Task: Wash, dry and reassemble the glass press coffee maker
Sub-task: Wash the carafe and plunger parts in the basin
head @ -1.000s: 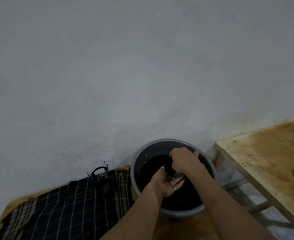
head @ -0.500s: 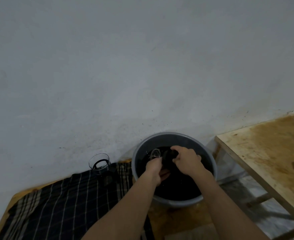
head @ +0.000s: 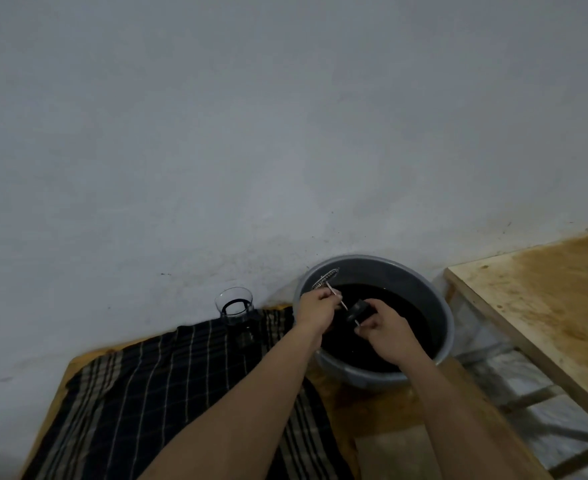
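Two hands work over the grey basin [head: 438, 306], which holds dark water; the left hand [head: 315, 306] pinches the rod [head: 336, 295] of the plunger near its mesh filter [head: 325, 283], which is lifted clear of the water and tilted by the far rim; the right hand [head: 386, 329] is closed on the black lid [head: 358, 310] at the rod's other end (whether the lid slides on the rod or is fixed is hard to tell from here); the glass beaker [head: 234, 303] stands upright on the striped cloth [head: 147, 393], just beside the basin, apart from both hands; judging by this, the washing of the plunger is under way or nearly finished, the beaker is probably washed and set out to dry; drying the plunger and putting it back into the beaker remain.
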The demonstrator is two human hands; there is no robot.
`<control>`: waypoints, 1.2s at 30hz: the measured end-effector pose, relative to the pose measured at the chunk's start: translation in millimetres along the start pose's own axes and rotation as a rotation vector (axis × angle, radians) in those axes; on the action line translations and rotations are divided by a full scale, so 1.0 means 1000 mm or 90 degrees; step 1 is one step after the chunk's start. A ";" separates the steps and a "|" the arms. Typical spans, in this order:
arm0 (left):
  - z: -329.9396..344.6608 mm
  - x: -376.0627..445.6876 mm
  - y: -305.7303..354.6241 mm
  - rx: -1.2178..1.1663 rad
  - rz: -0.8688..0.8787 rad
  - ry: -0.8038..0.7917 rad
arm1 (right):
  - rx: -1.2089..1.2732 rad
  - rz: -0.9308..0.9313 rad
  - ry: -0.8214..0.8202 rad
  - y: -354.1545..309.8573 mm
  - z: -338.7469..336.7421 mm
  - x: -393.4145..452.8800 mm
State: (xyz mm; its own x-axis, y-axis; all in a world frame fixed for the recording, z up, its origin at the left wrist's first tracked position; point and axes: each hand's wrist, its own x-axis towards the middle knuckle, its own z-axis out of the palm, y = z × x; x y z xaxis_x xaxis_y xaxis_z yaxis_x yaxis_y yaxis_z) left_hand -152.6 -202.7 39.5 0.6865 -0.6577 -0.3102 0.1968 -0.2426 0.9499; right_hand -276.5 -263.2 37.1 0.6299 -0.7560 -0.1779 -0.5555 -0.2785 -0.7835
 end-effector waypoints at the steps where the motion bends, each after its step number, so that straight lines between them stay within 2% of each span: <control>1: -0.011 -0.006 0.000 -0.002 0.015 0.006 | -0.002 -0.019 0.010 -0.008 0.007 -0.008; 4: -0.049 -0.029 -0.007 -0.051 0.014 0.022 | -0.024 -0.078 0.013 -0.030 0.028 -0.030; 9: -0.119 -0.066 -0.049 -0.123 -0.071 0.084 | -0.091 -0.110 -0.075 -0.053 0.086 -0.055; 16: -0.198 -0.098 -0.122 0.010 -0.239 0.114 | -0.177 -0.032 -0.230 -0.045 0.188 -0.079; 20: -0.218 -0.106 -0.146 0.037 -0.284 0.120 | -0.213 -0.025 -0.260 -0.037 0.226 -0.093; 26: -0.231 -0.106 -0.155 0.119 -0.267 0.122 | -0.219 -0.018 -0.235 -0.039 0.238 -0.097; 32: -0.246 -0.104 -0.119 0.298 -0.315 0.011 | -0.171 0.020 -0.291 -0.047 0.216 -0.088; 34: -0.252 -0.095 -0.099 0.331 -0.260 0.030 | -0.113 0.026 -0.264 -0.053 0.196 -0.078; 36: -0.251 -0.079 -0.083 0.284 -0.165 0.055 | -0.070 0.022 -0.196 -0.060 0.180 -0.060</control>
State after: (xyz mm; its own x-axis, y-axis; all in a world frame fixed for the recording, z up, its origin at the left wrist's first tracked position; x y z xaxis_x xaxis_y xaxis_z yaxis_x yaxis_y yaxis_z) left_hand -48.0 48.6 -5.7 0.7135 -0.4794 -0.5109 0.0634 -0.6821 0.7285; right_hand -183.6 -94.4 -12.0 0.7353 -0.5561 -0.3875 -0.6236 -0.3311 -0.7082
